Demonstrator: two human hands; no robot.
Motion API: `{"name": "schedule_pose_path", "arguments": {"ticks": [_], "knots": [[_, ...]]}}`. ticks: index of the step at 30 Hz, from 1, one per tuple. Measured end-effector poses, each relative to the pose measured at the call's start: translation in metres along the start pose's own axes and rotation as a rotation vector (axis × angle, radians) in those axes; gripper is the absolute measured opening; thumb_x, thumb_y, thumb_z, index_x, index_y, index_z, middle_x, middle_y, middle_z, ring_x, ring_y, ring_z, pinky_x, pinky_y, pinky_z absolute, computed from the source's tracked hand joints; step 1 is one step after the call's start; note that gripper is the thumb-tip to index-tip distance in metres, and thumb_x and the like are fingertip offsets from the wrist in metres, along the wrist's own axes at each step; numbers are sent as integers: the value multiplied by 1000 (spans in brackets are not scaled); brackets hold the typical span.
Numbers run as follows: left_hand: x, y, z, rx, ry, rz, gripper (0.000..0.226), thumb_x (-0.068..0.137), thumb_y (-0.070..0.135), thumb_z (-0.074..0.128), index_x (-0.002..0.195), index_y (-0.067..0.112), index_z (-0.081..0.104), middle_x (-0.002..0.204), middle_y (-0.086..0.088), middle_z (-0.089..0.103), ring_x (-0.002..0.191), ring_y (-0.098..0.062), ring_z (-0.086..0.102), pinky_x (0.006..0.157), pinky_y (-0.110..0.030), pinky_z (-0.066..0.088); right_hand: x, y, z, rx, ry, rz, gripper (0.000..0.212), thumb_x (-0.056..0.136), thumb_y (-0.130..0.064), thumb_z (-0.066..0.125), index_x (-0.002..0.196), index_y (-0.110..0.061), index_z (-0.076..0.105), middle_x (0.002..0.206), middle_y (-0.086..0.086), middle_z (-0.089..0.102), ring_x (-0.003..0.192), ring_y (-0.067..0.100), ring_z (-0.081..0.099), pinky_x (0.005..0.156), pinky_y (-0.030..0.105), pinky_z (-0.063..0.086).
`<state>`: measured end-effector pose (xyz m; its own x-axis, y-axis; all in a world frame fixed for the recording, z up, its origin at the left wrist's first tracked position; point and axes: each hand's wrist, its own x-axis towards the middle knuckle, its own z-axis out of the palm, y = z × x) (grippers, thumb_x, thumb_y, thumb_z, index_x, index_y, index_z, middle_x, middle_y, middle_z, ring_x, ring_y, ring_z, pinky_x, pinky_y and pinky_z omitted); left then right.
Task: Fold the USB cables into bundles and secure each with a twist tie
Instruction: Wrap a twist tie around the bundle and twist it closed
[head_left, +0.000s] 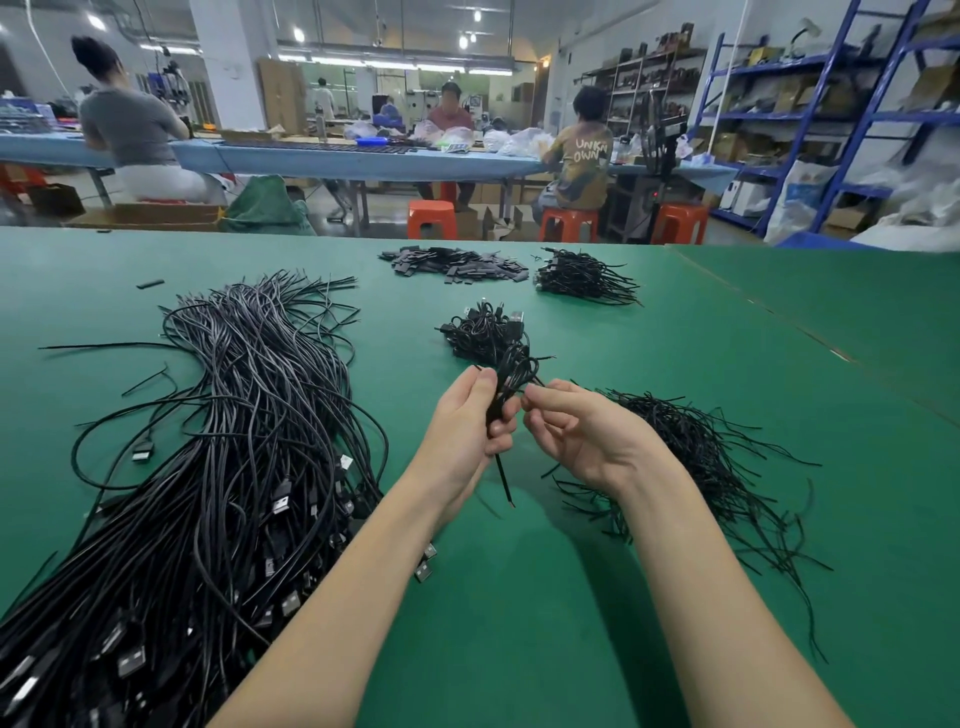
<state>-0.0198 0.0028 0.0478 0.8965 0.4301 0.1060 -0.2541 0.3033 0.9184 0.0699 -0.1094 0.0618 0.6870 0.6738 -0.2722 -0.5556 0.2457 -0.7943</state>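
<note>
Left hand (470, 415) clamps the folded black USB cable bundle (506, 384), right hand (576, 431) pinches the thin black twist tie (535, 383): I'd keep loops tight, wrap mid-bundle, twist snug.

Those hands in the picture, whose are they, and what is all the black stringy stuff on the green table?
The picture comes from a camera worn on a person's head, so you see their own two arms reaching out in front. The left hand grips a folded cable bundle, with one cable end hanging below it. The right hand pinches at the bundle's side, probably working a twist tie around it, though the tie itself is too thin to make out.

On the green table lie several heaps. The big one on the left is loose cables with metal plugs. On the right are thin black twist ties. Just beyond the hands sits a small pile of finished bundles, with another pile farther back. Other people work at a blue table behind.
</note>
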Motion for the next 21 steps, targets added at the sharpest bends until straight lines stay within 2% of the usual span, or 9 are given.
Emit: {"name": "schedule_pose_path", "arguments": {"ticks": [3, 6, 9, 12, 14, 17, 21], "knots": [[-4, 3, -1, -65, -95, -59, 17, 108, 20, 38, 98, 9, 47, 69, 1, 54, 58, -9, 34, 49, -19, 24, 6, -2, -9, 25, -38, 21, 29, 79, 1, 72, 92, -13, 51, 86, 14, 65, 61, 13, 61, 57, 16, 57], [-4, 4, -6, -122, -147, -86, 14, 105, 19, 44, 103, 6, 49, 74, -1, 56, 60, -9, 38, 50, -18, 27, 11, -11, -11, -63, -100, 51, 25, 72, -1, 72, 89, -8, 55, 83, 14, 62, 59, 11, 59, 53, 15, 54], [-3, 6, -15, -176, -185, -120, 29, 95, 23, 54, 114, 2, 55, 77, -5, 60, 60, -9, 42, 51, -18, 32, 18, -30, -8, -357, -219, 40, 24, 71, -4, 73, 90, -8, 60, 76, 4, 61, 55, 6, 56, 50, 13, 48], [-3, 9, -20, -159, -216, -155, 42, 88, 24, 61, 120, -3, 58, 81, -7, 67, 61, -10, 47, 54, -18, 39, 23, -57, -3, -678, -344, 42, 27, 71, -4, 79, 83, -17, 58, 71, -4, 59, 55, 3, 51, 51, 12, 38], [-3, 7, -20, -110, -239, -169, 38, 86, 23, 63, 113, -3, 59, 85, -10, 70, 61, -10, 50, 55, -17, 41, 26, -77, 3, -890, -425, 58, 38, 71, 4, 80, 74, -19, 49, 66, -4, 56, 59, 7, 46, 49, 15, 32], [-2, 4, -16, -28, -246, -174, 25, 81, 21, 69, 97, 3, 64, 90, -13, 74, 61, -8, 52, 56, -15, 43, 28, -101, 23, -1224, -506, 122, 47, 70, -4, 80, 74, -23, 37, 71, 2, 58, 69, 13, 45, 52, 23, 29], [2, -3, -10, 140, -121, -96, 15, 84, 10, 75, 94, 1, 69, 87, -14, 75, 58, -7, 51, 57, -15, 44, 29, -115, 54, -1637, -503, 117, 51, 81, -4, 81, 75, -24, 34, 65, -1, 56, 58, 13, 44, 55, 26, 33]]}}
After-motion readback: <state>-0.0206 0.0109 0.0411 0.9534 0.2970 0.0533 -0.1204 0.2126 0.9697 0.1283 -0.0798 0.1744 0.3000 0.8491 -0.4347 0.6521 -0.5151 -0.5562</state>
